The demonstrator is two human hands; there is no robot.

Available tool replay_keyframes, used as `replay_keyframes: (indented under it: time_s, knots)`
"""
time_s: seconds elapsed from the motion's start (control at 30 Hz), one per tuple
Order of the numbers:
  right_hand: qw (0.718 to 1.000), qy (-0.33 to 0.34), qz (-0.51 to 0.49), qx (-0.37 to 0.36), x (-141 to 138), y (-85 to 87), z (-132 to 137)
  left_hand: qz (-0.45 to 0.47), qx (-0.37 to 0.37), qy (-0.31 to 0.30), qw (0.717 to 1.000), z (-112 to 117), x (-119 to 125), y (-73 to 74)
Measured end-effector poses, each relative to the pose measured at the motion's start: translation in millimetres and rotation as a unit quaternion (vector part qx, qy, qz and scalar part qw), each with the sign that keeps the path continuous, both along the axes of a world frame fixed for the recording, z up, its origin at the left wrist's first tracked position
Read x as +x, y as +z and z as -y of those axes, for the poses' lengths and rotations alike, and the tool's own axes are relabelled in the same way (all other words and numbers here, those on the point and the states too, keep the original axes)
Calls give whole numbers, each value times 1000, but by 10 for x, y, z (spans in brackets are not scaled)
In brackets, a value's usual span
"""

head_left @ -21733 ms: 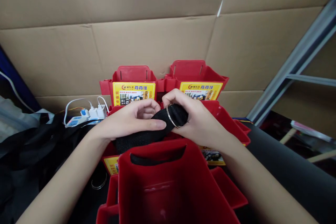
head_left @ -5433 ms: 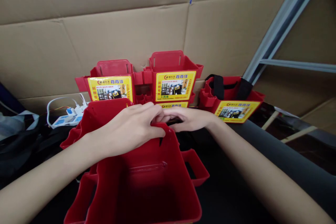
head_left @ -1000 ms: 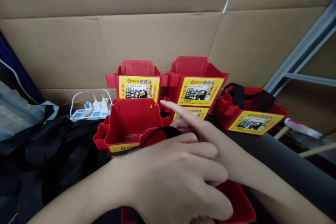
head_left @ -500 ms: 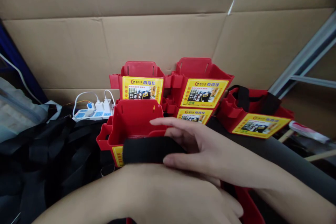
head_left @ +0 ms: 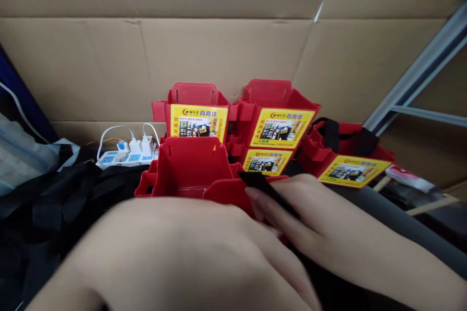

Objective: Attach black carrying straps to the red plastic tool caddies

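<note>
My left hand point(head_left: 175, 252) fills the lower middle, very close to the camera. I see only its back; its fingers curl down out of sight over a red plastic bin point(head_left: 228, 190), of which just the far rim shows. Just right of it, my right hand point(head_left: 314, 226) reaches leftward to that rim. Its fingers lie together against a black webbing strap point(head_left: 268, 188) that crosses them at the rim. Behind that rim stands another open red bin point(head_left: 193, 165).
Red bins with yellow labels point(head_left: 199, 121) point(head_left: 280, 126) stand against a cardboard wall point(head_left: 219, 48). A further one point(head_left: 350, 167) at the right carries black straps. A white power strip point(head_left: 126, 156) and black fabric point(head_left: 54, 194) lie left. A grey metal rack post point(head_left: 419, 73) rises at the right.
My left hand has come closer to the camera and hides more of the near bin. The strap, a broad band over the rim before, now shows as a narrow strip across my right fingers.
</note>
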State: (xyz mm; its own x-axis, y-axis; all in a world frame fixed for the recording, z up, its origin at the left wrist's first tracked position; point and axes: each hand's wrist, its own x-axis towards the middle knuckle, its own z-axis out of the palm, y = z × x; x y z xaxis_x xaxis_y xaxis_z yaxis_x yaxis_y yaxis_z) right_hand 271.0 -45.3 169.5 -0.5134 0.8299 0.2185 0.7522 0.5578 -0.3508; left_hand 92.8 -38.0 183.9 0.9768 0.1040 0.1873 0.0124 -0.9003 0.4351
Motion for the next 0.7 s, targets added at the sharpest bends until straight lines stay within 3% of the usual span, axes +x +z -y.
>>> replay_keyframes:
  time_s: [0.07,0.13,0.2,0.27,0.43,0.7]
  knots:
    - [998,-5,43,-48,-41,7,29,12,4,95,995,4,-256,83]
    - [989,-14,86,-116,-113,-30,27,-2,65,192,979,-73,-451,124]
    - [979,-26,108,-172,-191,-96,-8,-20,133,291,947,-211,-557,108]
    - [969,-28,104,-222,-252,-165,-62,-43,154,344,925,-359,-584,47]
    - [932,8,82,-352,-290,-236,-167,-99,70,305,945,-533,-490,-85]
    - [960,-7,31,-279,-306,-246,-222,-99,-3,220,971,-572,-315,-98]
